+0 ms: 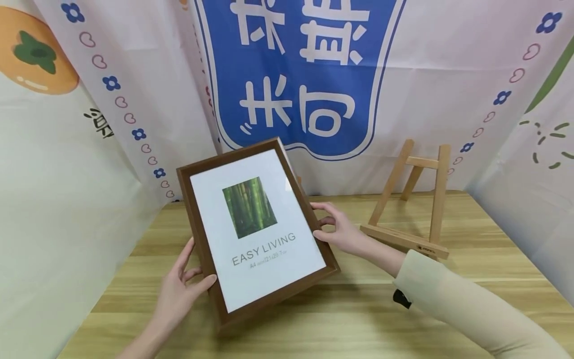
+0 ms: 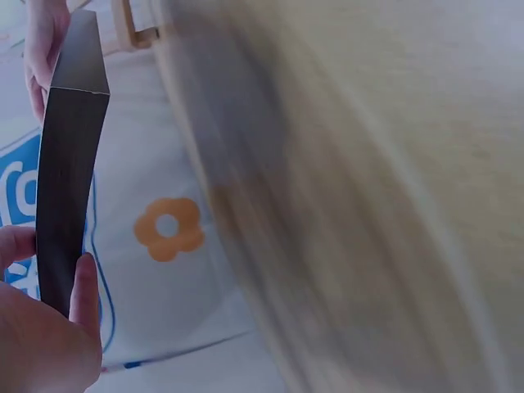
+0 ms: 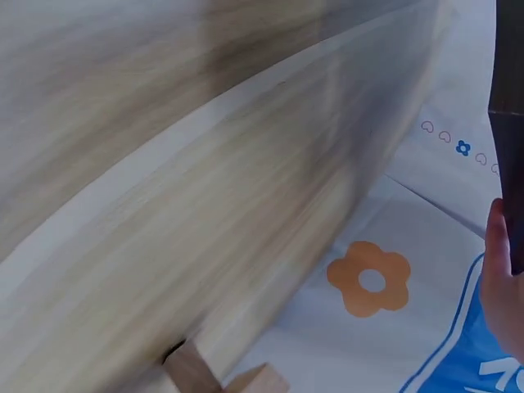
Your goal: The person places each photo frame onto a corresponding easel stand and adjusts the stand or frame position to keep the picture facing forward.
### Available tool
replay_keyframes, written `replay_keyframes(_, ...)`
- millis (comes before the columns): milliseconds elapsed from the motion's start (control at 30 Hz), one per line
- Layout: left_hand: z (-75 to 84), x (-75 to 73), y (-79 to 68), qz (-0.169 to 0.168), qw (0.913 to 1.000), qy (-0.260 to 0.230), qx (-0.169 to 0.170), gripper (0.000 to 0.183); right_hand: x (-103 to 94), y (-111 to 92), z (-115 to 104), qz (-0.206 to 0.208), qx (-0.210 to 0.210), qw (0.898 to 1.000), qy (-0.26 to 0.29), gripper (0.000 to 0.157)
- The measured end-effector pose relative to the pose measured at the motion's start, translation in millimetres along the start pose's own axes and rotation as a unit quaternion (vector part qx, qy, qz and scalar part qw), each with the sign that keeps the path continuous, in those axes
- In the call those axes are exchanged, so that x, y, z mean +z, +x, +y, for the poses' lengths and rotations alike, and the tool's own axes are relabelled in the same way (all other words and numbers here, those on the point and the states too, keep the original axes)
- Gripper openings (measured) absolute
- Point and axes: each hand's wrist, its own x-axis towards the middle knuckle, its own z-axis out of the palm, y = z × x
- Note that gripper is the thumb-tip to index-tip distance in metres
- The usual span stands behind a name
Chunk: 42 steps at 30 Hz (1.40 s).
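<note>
A brown picture frame point(image 1: 259, 234) is held up over the table, tilted, its front facing the head camera. Its white insert carries a green bamboo picture and the words EASY LIVING. My left hand point(image 1: 181, 284) grips the left side, thumb on the front edge and fingers behind. On the opposite side my right hand point(image 1: 338, 230) pinches the frame's edge, thumb in front. From the left wrist, the frame's dark side edge point(image 2: 70, 164) runs between thumb and fingers of the left hand point(image 2: 49, 327). Part of the right hand point(image 3: 501, 286) shows against the frame point(image 3: 512, 172) in the right wrist view.
A small wooden easel point(image 1: 405, 199) stands on the table point(image 1: 358, 319) at the back right, close to the right forearm. Printed cloth point(image 1: 170, 75) hangs behind the table and along both sides. A small black object point(image 1: 401, 298) shows below the right sleeve.
</note>
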Motion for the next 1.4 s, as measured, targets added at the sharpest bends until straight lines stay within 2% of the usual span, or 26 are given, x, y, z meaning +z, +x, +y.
replay_keyframes(167, 11.6, 9.8, 8.1, -0.008, 0.9993, -0.027, 0.026, 0.090, -13.6, -14, -6, 0.033, -0.018, 0.999, -0.014, 0.060)
replay_keyframes(267, 19.0, 16.2, 13.5, -0.007, 0.9977, -0.042, 0.053, 0.089, -21.2, -21, -10, 0.051, -0.036, 0.998, -0.010, 0.060)
replay_keyframes(400, 28.8, 25.7, 22.2, -0.013, 0.9930, -0.064, 0.099, 0.088, -29.5, -36, -24, 0.083, -0.064, 0.994, -0.014, 0.059)
replay_keyframes(500, 36.5, 33.9, 29.3, -0.022, 0.9889, -0.086, 0.120, 0.087, -35.9, -46, -32, 0.107, -0.090, 0.990, -0.021, 0.058)
replay_keyframes(633, 50.5, 46.6, 39.3, -0.029, 0.9857, -0.103, 0.131, 0.083, -51.8, -56, -25, 0.125, -0.105, 0.986, -0.030, 0.060)
replay_keyframes(833, 60.6, 66.6, 58.5, -0.039, 0.9805, -0.121, 0.150, 0.077, -75.8, -67, -15, 0.148, -0.097, 0.983, -0.044, 0.062)
replay_keyframes(933, 70.9, 75.2, 62.7, -0.046, 0.9775, -0.140, 0.152, 0.073, -82.5, -73, -15, 0.168, -0.085, 0.981, -0.052, 0.063)
replay_keyframes(1067, 87.0, 86.0, 65.5, -0.046, 0.9764, -0.140, 0.158, 0.069, -90.0, -80, -13, 0.195, -0.079, 0.976, -0.057, 0.063)
replay_keyframes(1400, 108.8, 119.6, 87.3, -0.074, 0.9661, -0.164, 0.186, 0.065, -115.8, -98, -14, 0.256, -0.095, 0.954, -0.123, 0.067)
